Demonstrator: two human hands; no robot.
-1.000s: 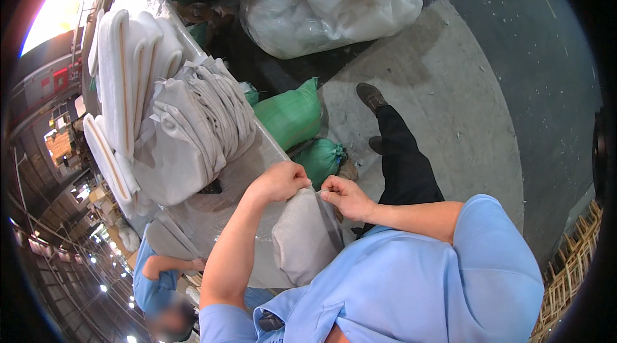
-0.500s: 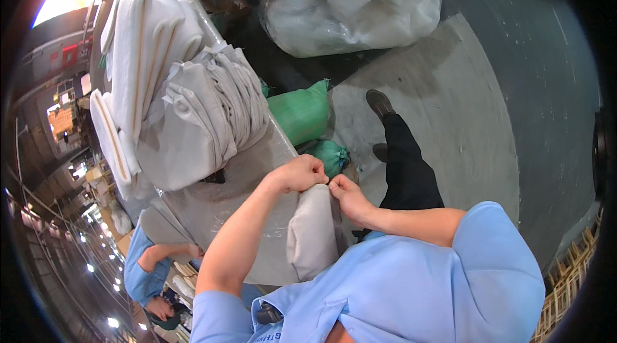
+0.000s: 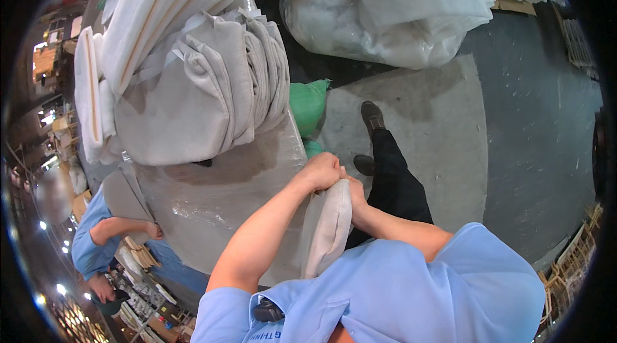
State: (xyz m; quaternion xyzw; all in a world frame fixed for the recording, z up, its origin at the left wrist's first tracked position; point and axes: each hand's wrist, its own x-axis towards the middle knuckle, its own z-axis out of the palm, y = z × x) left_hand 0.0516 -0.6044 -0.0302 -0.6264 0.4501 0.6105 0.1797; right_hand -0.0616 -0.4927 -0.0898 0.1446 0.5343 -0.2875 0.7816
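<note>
A light grey fabric cushion (image 3: 329, 230) stands on edge against my front, at the table's near right side. My left hand (image 3: 321, 171) is closed at its far end, fingers pinched together. Right beside it, my right hand (image 3: 355, 194) is closed on the same end, partly hidden behind the cushion. The two hands touch or nearly touch, and what exactly lies between the fingertips is hidden. Beyond them on the table sits a pile of folded grey fabric covers (image 3: 212, 86).
A plastic-wrapped table (image 3: 212, 208) spans the left, with white padding sheets (image 3: 144, 28) at its far end. Green sacks (image 3: 307, 108) lie beside it on the floor. A large clear bag of white material (image 3: 385, 28) stands beyond. A co-worker (image 3: 96, 230) handles a grey piece at left.
My view has shifted. My hands have come closer together at the cushion's end, and the cushion is turned so a seamed side shows. The co-worker's arm has moved slightly.
</note>
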